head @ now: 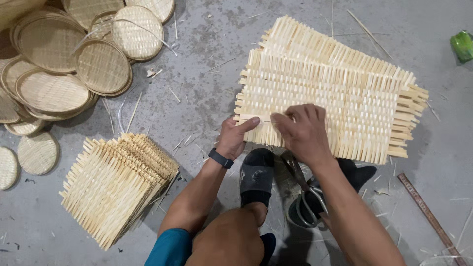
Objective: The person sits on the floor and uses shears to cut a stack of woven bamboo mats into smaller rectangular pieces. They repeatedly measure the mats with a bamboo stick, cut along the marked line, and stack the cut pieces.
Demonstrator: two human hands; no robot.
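A pale woven bamboo mat [340, 106], square with loose strip ends bristling along every edge, lay on the grey concrete floor [207, 93] atop similar mats. The left hand [232, 135] pinched its near edge, thumb on top. The right hand [303, 130], fingers curled, pressed that edge just beside it. The mat spread from both hands toward one o'clock. Scissors [308, 199] lay at six o'clock.

Woven bamboo mat [340, 98]: pale straw-coloured rectangle of flat interlaced strips, loose strip ends bristling along every edge. Lies flat on the grey floor, right of centre, slightly skewed, atop a second like mat offset toward the far side. Its near-left edge is pinched between thumbs and fingers.
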